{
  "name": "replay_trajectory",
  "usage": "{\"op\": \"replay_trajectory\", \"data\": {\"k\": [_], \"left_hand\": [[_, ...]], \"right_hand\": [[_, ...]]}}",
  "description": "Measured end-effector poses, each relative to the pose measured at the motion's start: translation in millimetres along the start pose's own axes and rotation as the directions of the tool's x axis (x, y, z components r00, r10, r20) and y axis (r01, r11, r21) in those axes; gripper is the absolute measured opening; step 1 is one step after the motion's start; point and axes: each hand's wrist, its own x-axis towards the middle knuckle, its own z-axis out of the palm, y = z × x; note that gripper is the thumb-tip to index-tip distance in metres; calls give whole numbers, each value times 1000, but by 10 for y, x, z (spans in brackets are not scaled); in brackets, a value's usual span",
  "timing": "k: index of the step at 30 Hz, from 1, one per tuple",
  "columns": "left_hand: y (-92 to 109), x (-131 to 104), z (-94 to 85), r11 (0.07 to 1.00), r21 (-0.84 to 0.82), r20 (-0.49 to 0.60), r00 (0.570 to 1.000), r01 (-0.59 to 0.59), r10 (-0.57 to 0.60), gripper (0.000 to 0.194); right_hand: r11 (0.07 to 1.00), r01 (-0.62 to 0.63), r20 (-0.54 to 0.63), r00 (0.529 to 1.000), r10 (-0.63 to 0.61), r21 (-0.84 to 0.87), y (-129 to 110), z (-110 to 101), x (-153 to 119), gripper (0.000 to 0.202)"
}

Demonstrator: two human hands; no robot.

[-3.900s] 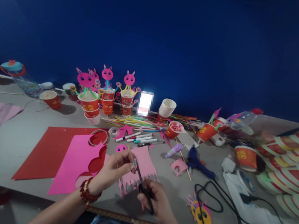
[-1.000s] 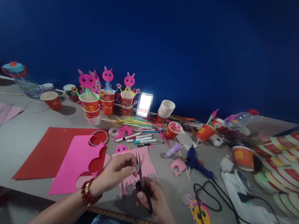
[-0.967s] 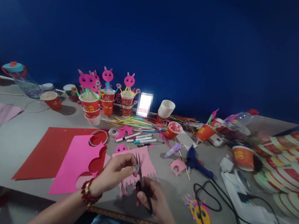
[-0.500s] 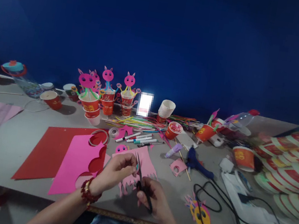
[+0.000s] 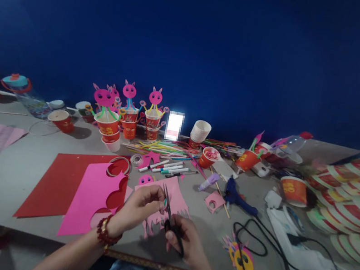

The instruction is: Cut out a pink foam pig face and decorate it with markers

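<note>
Black-handled scissors [image 5: 168,214] are held in my right hand [image 5: 187,238], blades pointing up and away from me. Beside the blades, my left hand [image 5: 142,206] pinches a tiny piece with a teal spot; most of it is hidden by the fingers, so its kind does not show. Under both hands lies a light pink sheet [image 5: 175,194] with a ragged, fringed near edge. A pink round face cutout [image 5: 146,180] with eyes rests just beyond my left hand.
Red sheet [image 5: 51,182] and magenta sheet [image 5: 86,197] lie left. Markers [image 5: 171,167] and decorated paper cups [image 5: 107,125] stand behind. Right are a blue glue gun [image 5: 238,198], its black cord, yellow face cutouts [image 5: 243,262], a power strip [image 5: 300,261] and stacked cups [image 5: 356,197].
Both hands stay almost in place, with the scissors still beside the small piece. The scissor blades may have shifted very slightly; nothing else has visibly moved.
</note>
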Motion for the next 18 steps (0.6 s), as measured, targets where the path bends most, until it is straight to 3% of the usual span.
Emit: {"op": "replay_trajectory", "data": {"k": [18], "left_hand": [[2,1,8,1000,-20,-7,1000,-7,6,18]], "right_hand": [[1000,11,-25,1000,-11,-4,54,-4,-6,57]]}}
